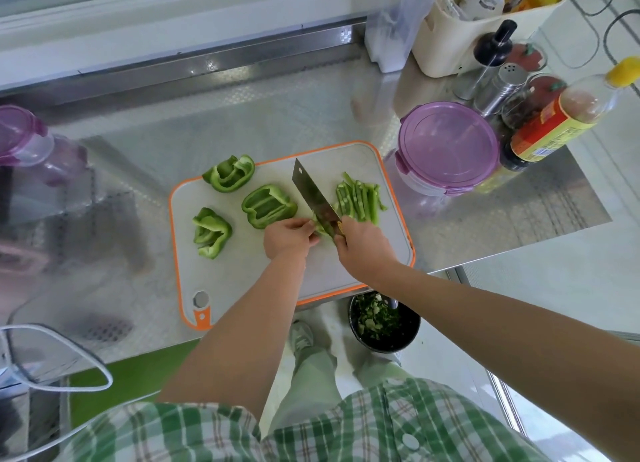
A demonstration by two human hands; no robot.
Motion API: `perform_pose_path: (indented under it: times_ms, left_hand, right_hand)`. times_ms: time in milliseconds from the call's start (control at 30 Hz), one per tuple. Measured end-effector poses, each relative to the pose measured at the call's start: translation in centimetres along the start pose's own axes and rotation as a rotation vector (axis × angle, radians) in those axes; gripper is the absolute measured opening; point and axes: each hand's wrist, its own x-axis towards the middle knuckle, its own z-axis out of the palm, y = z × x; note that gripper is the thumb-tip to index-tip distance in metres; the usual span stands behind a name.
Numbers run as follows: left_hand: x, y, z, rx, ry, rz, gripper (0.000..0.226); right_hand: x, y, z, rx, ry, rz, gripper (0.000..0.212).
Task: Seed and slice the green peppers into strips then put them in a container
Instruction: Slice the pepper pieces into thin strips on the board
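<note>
a steel worktop [242, 115] with an embossed pattern is seen from above, backed by a raised metal ledge and a pale wall. a grey cutting board [242, 278] with an orange rim is laid near the worktop's front edge. toward the right edge a round container [446, 146] with a purple lid is set just beside the board. behind it, bottles, a metal shaker [502, 83] and a cream basket [485, 28] are crowded into the back right corner. a second purple-lidded container [20, 135] is placed at the left edge. on the floor below the front edge, a black bin [381, 323] holding green scraps is seen.

three opened, seeded pepper pieces [268, 205] are spread over the board's left half, bright green, with their pale insides turned up. a pile of thin strips [360, 198] is gathered by the board's right edge.

between them, a small pepper section [320, 227] is held down by the curled fingers of the left hand [287, 234]. the knife [313, 194], a broad cleaver, is gripped at its handle by the closed fingers of the right hand [363, 250]. its blade is set against the section, with its tip pointed toward the board's back edge.
</note>
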Motion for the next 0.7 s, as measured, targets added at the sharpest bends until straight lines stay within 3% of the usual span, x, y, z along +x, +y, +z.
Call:
perform_pose_path:
  times_ms: [267,433,567,700]
  left_hand:
    - [0.4,0.0,-0.2,0.064,-0.061,0.015,0.022]
    - [-0.2,0.3,-0.4,0.037,-0.072,0.028,0.001]
    - [-0.1,0.2,-0.3,0.049,-0.002,0.012,0.021]
    - [-0.1,-0.1,-0.1,0.100,0.034,0.017,0.024]
  right_hand:
    - [0.6,0.0,0.8,-0.013,-0.004,0.035,0.014]
    - [1.9,0.8,-0.3,0.109,0.072,0.058,0.012]
    - [0.9,0.9,-0.6,0.158,0.065,-0.038,0.011]
    - [0.3,0.5,0.3,0.120,0.036,-0.014,0.013]
